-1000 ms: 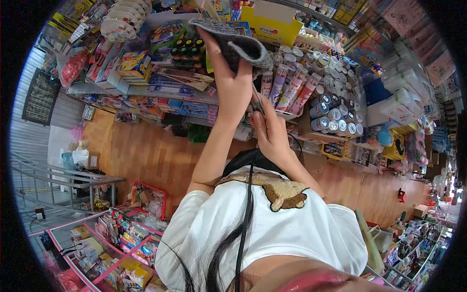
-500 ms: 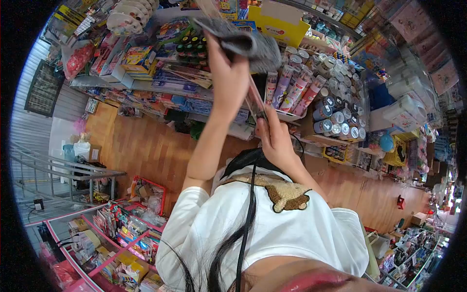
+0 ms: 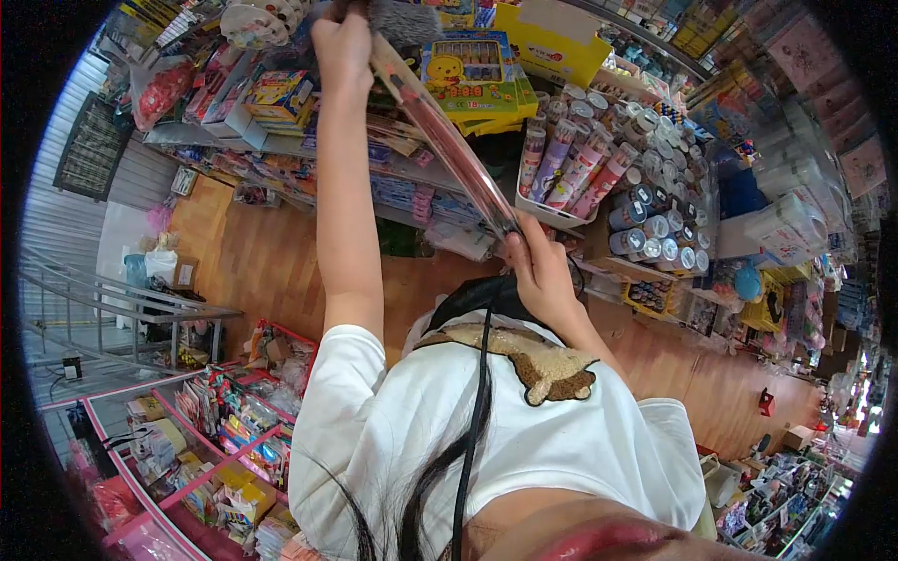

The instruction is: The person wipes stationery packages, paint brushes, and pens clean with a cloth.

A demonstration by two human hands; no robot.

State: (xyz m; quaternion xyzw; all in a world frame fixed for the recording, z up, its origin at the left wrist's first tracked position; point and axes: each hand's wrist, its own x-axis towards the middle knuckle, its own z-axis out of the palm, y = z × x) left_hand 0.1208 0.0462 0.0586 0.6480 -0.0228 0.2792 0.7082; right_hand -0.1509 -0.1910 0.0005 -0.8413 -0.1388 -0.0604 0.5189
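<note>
Packet [image 3: 451,148] slants from upper left to centre of the frame, lower end clamped in the right hand [image 3: 544,273]; the left hand [image 3: 344,49], gripping grey cloth [image 3: 408,22], is nearer its upper end.

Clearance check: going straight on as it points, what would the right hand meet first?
Beyond the long package it grips, the right hand would probably meet the shelf edge; depth is unclear from this view.

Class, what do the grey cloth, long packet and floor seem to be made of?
Grey cloth: matt textile, judging by its fuzzy pile; fibre unclear.
Long packet: probably clear, glossy plastic outside, from its bright streaks.
Floor: wood or wood-look laminate, slightly shiny, showing brown planks with seams.
</note>
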